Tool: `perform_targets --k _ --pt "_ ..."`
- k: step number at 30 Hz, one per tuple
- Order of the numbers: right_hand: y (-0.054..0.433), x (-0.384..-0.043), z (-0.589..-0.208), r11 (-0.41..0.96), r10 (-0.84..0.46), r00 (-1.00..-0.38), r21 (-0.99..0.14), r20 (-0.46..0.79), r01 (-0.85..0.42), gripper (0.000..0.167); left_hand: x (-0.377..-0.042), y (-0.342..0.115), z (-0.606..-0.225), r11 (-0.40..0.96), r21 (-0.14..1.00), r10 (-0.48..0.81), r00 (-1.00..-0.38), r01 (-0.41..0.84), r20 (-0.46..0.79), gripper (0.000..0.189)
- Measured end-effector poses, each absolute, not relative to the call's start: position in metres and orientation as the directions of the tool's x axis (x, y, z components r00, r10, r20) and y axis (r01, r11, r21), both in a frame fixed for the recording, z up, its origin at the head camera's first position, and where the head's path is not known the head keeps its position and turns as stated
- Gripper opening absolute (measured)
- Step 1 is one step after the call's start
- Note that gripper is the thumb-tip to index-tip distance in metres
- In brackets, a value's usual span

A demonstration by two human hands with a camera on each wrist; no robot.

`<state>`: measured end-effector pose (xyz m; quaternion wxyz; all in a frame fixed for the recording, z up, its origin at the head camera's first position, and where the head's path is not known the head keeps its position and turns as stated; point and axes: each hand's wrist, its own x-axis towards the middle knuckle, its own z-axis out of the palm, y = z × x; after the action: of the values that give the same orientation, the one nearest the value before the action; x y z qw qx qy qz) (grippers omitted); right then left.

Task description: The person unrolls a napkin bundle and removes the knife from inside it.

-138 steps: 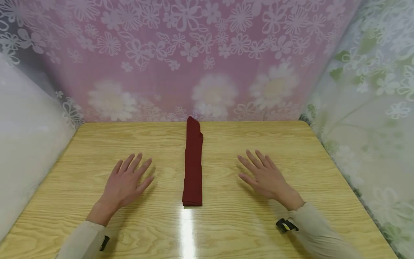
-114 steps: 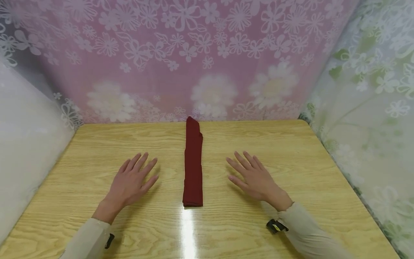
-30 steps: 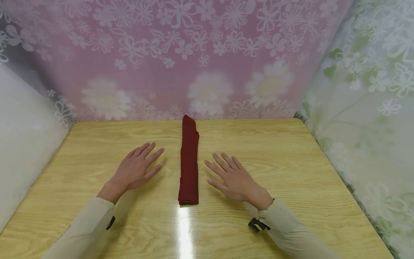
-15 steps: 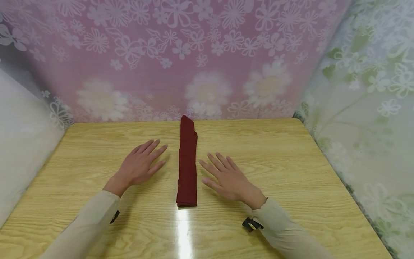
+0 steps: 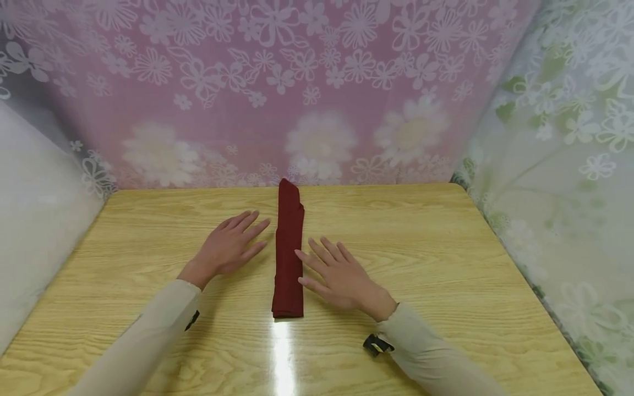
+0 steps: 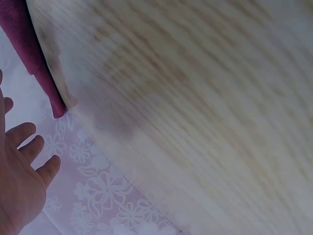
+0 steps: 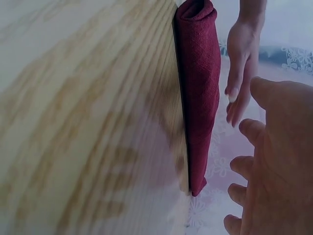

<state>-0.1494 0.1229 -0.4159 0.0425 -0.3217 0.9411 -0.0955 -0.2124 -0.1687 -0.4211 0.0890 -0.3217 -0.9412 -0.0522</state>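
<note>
Table [image 5: 426, 220]: yellowish wood grain, glossy. On it lies dark red cloth [image 5: 288, 247], folded long and narrow, reaching the far edge.

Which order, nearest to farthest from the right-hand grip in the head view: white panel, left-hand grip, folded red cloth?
1. Folded red cloth: immediately left of the right-hand grip; contact unclear.
2. Left-hand grip: across the cloth, on its left.
3. White panel: far left, beside the tabletop's left edge.
</note>
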Motion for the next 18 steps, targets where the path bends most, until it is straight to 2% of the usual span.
perform_targets --k 18 --pt "0.114 -0.150 -0.419 0.775 -0.626 -0.777 -0.153 -0.062 -0.613 0.064 -0.230 -0.153 -0.420 0.768 0.041 0.625 -0.762 0.639 0.168 0.055"
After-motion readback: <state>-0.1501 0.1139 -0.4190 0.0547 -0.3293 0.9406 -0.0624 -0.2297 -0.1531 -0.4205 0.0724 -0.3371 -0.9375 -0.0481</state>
